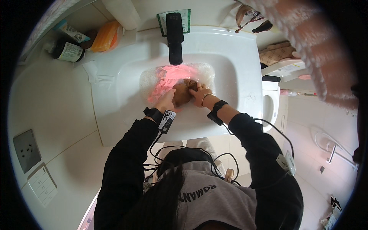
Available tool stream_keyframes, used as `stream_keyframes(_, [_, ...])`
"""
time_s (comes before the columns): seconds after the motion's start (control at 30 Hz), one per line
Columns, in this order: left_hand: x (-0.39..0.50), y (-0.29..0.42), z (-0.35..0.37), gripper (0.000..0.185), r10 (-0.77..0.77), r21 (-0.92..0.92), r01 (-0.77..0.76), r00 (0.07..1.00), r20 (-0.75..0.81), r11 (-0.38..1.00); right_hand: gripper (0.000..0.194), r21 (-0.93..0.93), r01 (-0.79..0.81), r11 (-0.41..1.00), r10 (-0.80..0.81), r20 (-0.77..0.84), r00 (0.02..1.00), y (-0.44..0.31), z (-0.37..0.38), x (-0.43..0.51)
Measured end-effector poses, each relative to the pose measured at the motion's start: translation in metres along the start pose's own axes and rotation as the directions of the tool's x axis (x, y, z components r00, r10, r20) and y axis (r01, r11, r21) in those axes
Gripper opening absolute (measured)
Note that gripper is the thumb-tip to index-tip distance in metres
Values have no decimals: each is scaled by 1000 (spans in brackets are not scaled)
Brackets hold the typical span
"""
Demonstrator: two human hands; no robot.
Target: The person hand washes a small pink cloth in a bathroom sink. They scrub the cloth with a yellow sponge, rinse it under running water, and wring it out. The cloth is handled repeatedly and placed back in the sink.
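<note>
A brown wet cloth item point(181, 96) is between my hands in the white washbasin point(120, 112). My left hand point(166, 101) grips its left side, with the fingers partly hidden behind the fabric. On the other side, my right hand point(201, 96) pinches a bunched, darker part of it between thumb and fingers. Pink fabric point(175, 72) lies in the soapy water just beyond and to the left of the brown cloth. White suds point(207, 73) surround both pieces.
A black faucet point(174, 40) reaches over the basin from the back edge. An orange soap bar point(105, 36) and a dark pump bottle point(69, 51) stand at the left corner. Right of the basin is a toilet point(270, 100). Cables point(155, 143) trail from my wrist devices.
</note>
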State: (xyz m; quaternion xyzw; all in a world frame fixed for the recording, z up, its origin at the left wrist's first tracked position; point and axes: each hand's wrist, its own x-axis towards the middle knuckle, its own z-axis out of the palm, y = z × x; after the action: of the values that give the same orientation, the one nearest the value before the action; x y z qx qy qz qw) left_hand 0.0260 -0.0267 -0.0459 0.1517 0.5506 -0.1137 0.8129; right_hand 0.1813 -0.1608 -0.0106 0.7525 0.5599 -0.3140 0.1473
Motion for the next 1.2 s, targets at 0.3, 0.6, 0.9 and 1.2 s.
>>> stream_keyframes(0.3, [-2, -4, 31, 47, 199, 97, -226, 953, 229, 969, 50, 612, -45, 789, 155, -128, 980, -36, 15, 40])
stream_keyframes(0.6, [-38, 17, 47, 31, 211, -135, -172, 908, 363, 976, 24, 622, 575, 530, -62, -648, 759, -52, -24, -9])
stream_keyframes(0.9, [-42, 12, 53, 29, 102, -92, -66, 871, 480, 994, 16, 967, 101, -234, 2, -103, 995, -49, -45, -24])
stream_keyframes(1.2, [6, -8, 56, 37, 207, -247, -184, 976, 67, 951, 21, 925, -51, -377, 193, 132, 972, -57, -29, -17])
